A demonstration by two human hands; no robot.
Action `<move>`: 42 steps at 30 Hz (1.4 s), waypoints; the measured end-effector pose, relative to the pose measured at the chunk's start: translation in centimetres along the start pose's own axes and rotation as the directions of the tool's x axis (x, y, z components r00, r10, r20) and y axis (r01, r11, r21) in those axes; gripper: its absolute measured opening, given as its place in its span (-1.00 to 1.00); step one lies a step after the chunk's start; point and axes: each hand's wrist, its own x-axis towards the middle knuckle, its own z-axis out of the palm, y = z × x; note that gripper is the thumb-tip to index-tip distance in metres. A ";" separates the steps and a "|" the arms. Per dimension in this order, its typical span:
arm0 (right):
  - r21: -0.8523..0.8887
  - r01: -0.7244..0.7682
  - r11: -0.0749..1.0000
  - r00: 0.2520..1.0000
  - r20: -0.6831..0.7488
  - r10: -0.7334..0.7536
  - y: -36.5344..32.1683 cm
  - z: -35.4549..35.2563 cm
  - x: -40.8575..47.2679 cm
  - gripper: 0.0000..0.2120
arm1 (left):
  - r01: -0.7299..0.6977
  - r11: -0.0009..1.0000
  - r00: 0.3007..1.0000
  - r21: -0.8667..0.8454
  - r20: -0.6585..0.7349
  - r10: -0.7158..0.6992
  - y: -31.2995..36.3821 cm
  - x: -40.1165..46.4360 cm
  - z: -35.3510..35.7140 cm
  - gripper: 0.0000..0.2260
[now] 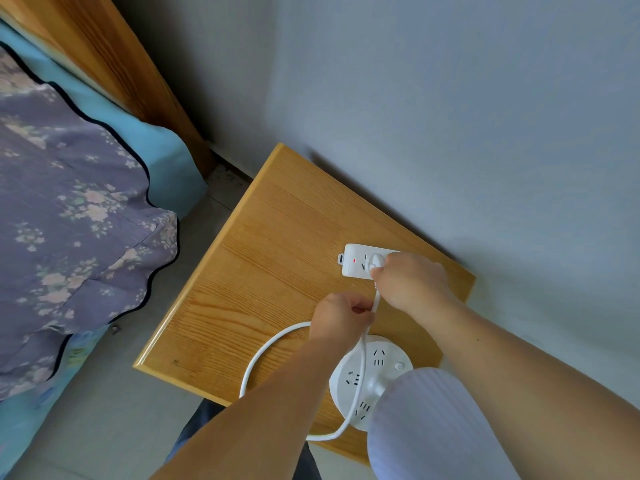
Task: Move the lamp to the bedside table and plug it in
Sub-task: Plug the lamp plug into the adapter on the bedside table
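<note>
The lamp stands on the wooden bedside table (263, 271) at its near right corner, with a round white base (360, 386) that carries sockets and a button, and a pale striped shade (426, 431). Its white cord (263, 348) loops over the tabletop. A white power strip (356, 259) with a red light lies by the wall. My right hand (412, 278) grips the white plug (375, 262), which sits on the strip's socket. My left hand (341, 318) pinches the cord just below the plug.
A bed with a floral quilt (69, 216) and teal sheet (156, 147) lies to the left, its wooden headboard (114, 60) against the grey wall (450, 116). A strip of tiled floor (201, 244) separates bed and table.
</note>
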 end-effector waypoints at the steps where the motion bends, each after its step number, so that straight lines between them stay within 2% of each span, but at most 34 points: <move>1: -0.014 -0.005 1.000 1.000 0.010 0.005 -0.2 -0.1 0.1 -0.67 | -0.001 1.000 1.000 -0.004 0.002 0.001 0.0 0.0 -0.1 -0.88; 5: -0.086 -0.030 0.996 0.998 0.059 0.036 -0.7 -0.8 0.5 -0.66 | -0.018 1.000 1.000 -0.023 0.001 0.018 0.2 -0.2 -0.2 -0.87; 10: -0.058 -0.050 0.997 0.991 0.117 0.057 -1.3 -1.9 1.4 -0.72 | -0.036 0.998 0.999 -0.057 -0.012 0.036 0.6 -0.2 -0.4 -0.88; 17: 0.073 -0.088 0.993 0.995 0.049 0.085 -0.7 -0.5 0.1 -0.65 | -0.018 1.000 1.000 -0.003 0.005 0.018 0.4 -0.1 -0.4 -0.86; 24: 0.097 -0.109 0.989 0.993 0.066 0.102 -0.6 -0.6 0.5 -0.65 | -0.016 1.000 1.000 0.013 0.012 0.016 0.9 0.1 -0.4 -0.89; 30: 0.075 -0.078 0.994 0.997 0.024 0.076 -0.7 0.2 -0.8 -0.72 | 0.025 0.998 0.999 0.059 0.021 -0.026 0.8 0.0 -0.6 -0.90; 37: 0.170 -0.061 0.983 0.998 0.016 0.059 0.1 0.9 -1.3 -0.70 | 0.038 0.992 0.997 0.117 0.057 -0.045 1.3 -0.3 -0.8 -0.89; 42: 0.140 -0.065 0.988 0.998 0.035 0.060 -0.2 0.0 -0.5 -0.70 | 0.058 0.998 0.998 0.023 0.036 -0.059 1.3 -0.3 -0.9 -0.91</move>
